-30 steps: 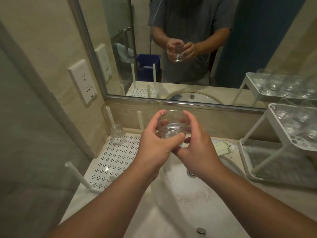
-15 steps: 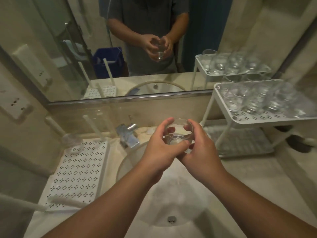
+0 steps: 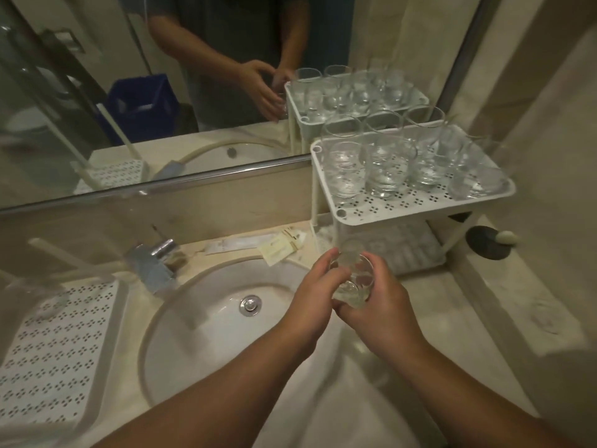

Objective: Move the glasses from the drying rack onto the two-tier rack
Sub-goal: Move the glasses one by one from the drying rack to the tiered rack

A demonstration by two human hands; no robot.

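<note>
Both the left hand (image 3: 318, 286) and right hand (image 3: 376, 305) clasp a small clear drinking glass (image 3: 352, 279), at seven o'clock below the white perforated two-tier rack (image 3: 403, 205). Its crowded top shelf risks clinking or toppling neighbours during placement.

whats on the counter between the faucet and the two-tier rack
In the head view, a few flat paper sachets lie on the counter behind the sink, between the faucet and the two-tier rack. Nothing else shows there.
</note>
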